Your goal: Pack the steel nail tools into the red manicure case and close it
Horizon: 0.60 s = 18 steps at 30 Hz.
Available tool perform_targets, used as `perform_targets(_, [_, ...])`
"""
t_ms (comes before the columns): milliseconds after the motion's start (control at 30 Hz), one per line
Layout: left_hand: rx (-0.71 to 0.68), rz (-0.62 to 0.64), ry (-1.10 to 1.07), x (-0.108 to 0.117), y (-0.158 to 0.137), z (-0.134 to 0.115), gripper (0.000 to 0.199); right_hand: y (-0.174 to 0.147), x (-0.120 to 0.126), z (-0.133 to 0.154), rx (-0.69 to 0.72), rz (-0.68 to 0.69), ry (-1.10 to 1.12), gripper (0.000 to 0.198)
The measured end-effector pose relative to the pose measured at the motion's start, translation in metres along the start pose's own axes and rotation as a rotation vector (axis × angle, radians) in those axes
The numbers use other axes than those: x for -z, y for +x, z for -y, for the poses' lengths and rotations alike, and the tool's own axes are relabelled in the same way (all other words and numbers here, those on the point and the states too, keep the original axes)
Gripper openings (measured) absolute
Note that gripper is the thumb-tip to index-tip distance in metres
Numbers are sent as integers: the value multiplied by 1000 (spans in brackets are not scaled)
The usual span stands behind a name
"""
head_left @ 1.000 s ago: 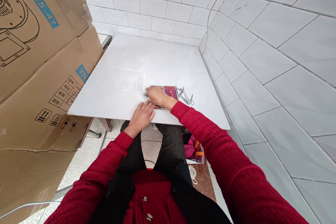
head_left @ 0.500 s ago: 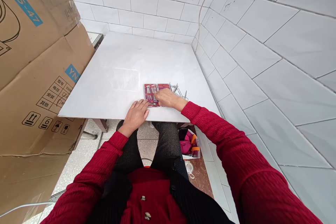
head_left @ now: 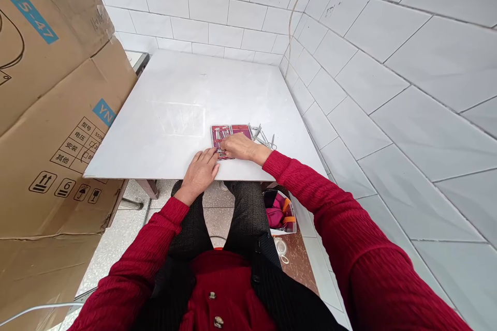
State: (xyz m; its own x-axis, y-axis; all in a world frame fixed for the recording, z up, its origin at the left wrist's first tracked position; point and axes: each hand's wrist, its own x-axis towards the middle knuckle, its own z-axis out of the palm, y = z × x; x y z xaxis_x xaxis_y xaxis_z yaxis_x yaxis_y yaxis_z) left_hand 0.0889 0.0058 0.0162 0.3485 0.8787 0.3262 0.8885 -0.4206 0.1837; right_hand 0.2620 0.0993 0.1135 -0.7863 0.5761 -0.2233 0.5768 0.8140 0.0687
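An open red manicure case [head_left: 239, 129] lies on the white table, with slim metal tools [head_left: 218, 135] set in its left half. My right hand [head_left: 241, 147] reaches over the case, fingers bent down and pinched together among the tools. What sits between those fingertips is hidden. My left hand [head_left: 199, 171] rests flat at the table's front edge, fingers stretched out, its fingertips at the case's lower left corner. Several loose metal tools [head_left: 264, 137], scissors-like pieces among them, lie in a pile just right of the case.
The white tabletop [head_left: 174, 83] runs back to a tiled wall [head_left: 225, 33]. Large cardboard boxes [head_left: 66, 129] stand along the left. A tiled wall [head_left: 388, 98] closes in the right. Below the table, a container of pink and orange items [head_left: 277, 214] stands by my legs.
My right hand has shifted slightly left across the case, over the tools in its left half. My left hand stays in place. The view has moved a little.
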Motion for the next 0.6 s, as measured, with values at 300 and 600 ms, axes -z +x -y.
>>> perform_targets(300, [1,-39,-9,3,3,3,48,1,-60,-3,-143,-363,472,26])
perform_targets(600, [6,-49,-10,-3,11,1,46,-4,-97,32,-360,-621,543,30])
